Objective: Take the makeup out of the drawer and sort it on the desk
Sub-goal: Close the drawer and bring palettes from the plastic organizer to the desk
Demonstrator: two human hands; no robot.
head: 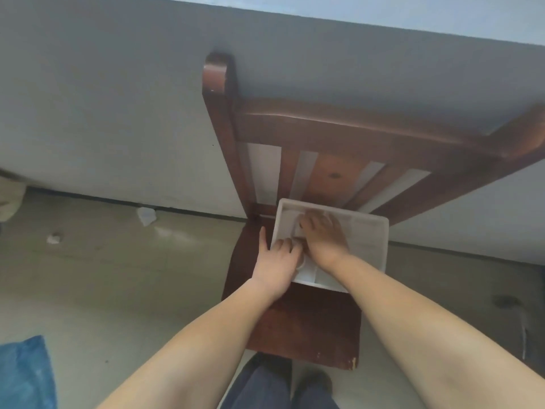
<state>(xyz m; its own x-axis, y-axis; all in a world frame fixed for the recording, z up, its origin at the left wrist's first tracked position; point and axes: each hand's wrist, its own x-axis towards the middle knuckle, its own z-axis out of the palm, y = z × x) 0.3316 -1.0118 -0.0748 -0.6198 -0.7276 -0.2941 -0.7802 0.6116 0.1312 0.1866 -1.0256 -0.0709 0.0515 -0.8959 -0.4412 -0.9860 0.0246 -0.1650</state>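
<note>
A white plastic drawer (pixel 370 240) with inner dividers sits on the seat of a dark wooden chair (pixel 309 329). My left hand (pixel 275 265) grips the drawer's left wall, thumb outside and fingers curled over the rim. A small white round thing (pixel 301 265) shows just under its fingers. My right hand (pixel 320 240) reaches down inside the drawer, fingers bent toward a pale curved item (pixel 294 228). Blur hides whether it holds anything. No makeup is plainly visible.
The chair's slatted back (pixel 324 125) rises behind the drawer against a grey wall. Scraps of white litter (pixel 146 215) lie on the tiled floor to the left. A blue cloth (pixel 23 373) is at the lower left. My feet (pixel 295 388) stand before the chair.
</note>
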